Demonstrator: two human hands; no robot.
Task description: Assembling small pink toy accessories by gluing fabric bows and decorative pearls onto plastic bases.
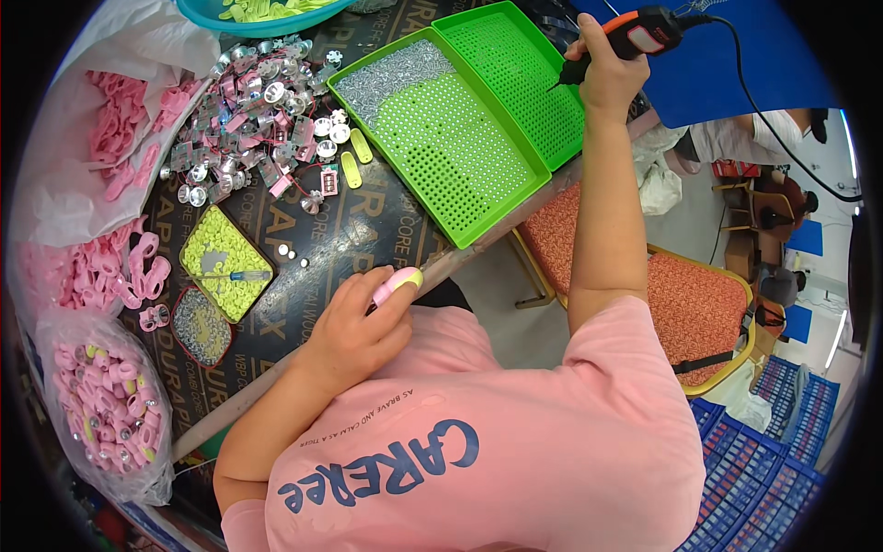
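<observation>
My left hand point(354, 322) is closed round a small pink and yellow-green plastic casing point(401, 283), close to the table's near edge. Up at the right, my right hand point(609, 83) grips a black and orange electric screwdriver point(647, 35). Its thin bit points left over a green perforated tray point(529, 74). A second green tray point(469, 147) lies beside that one, with many small silvery screws point(400, 78) heaped in its far end. The tool is well apart from the casing.
Small modules with shiny reflectors point(248, 120) are piled at the left, near two yellow-green covers point(350, 170). A small tray of yellow-green pieces point(221, 248) holds a screwdriver point(250, 275). Bags of pink parts point(106, 405) line the left. A cable point(745, 83) hangs right; chairs point(685, 313) stand behind.
</observation>
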